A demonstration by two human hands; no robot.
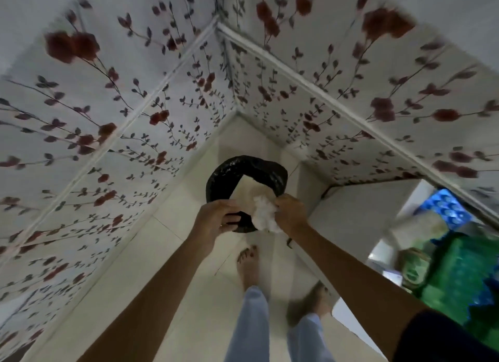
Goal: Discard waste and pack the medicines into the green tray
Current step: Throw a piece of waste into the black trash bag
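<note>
A waste bin lined with a black bag (pixel 244 169) stands on the floor in the corner, with pale paper inside it. My right hand (pixel 290 213) holds a crumpled white wad of waste (pixel 264 213) over the bin's near rim. My left hand (pixel 216 217) is closed on the near edge of the black bag. The green tray (pixel 459 275) lies on a white table at the far right, blurred, with packets in it. A blue blister pack (pixel 445 207) sits behind the tray.
Floral-papered walls (pixel 108 118) close in on the left and behind the bin. A white table corner (pixel 351 215) juts out right of the bin. My bare feet (pixel 248 264) stand on the pale tiled floor just short of the bin.
</note>
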